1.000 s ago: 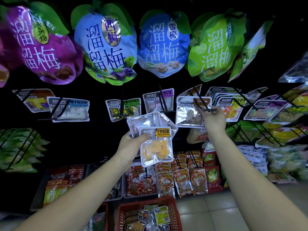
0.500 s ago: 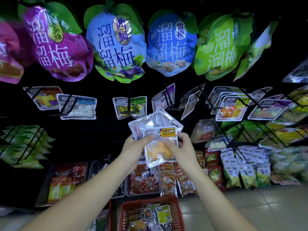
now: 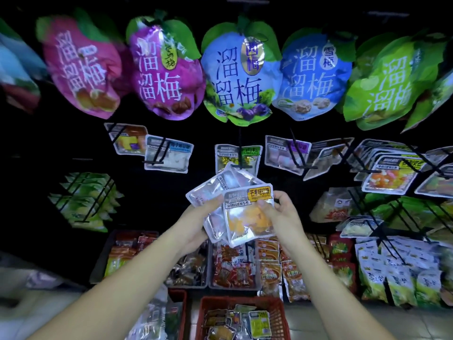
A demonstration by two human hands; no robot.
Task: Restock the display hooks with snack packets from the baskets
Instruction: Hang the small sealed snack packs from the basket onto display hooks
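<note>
Packets (image 3: pixel 242 224) between left hand (image 3: pixel 196 223), right hand (image 3: pixel 283 214)

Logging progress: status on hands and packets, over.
Left hand grips packet stack. Right hand pinches front mango packet. Not hooked yet; nothing blocking.

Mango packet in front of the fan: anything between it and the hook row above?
Nothing visible in open space. The right hand pinches the mango packet, the left hand holds the other packets behind it; their top corner overlaps the green-label packet on the nearest hook. Target hook unclear.
</note>
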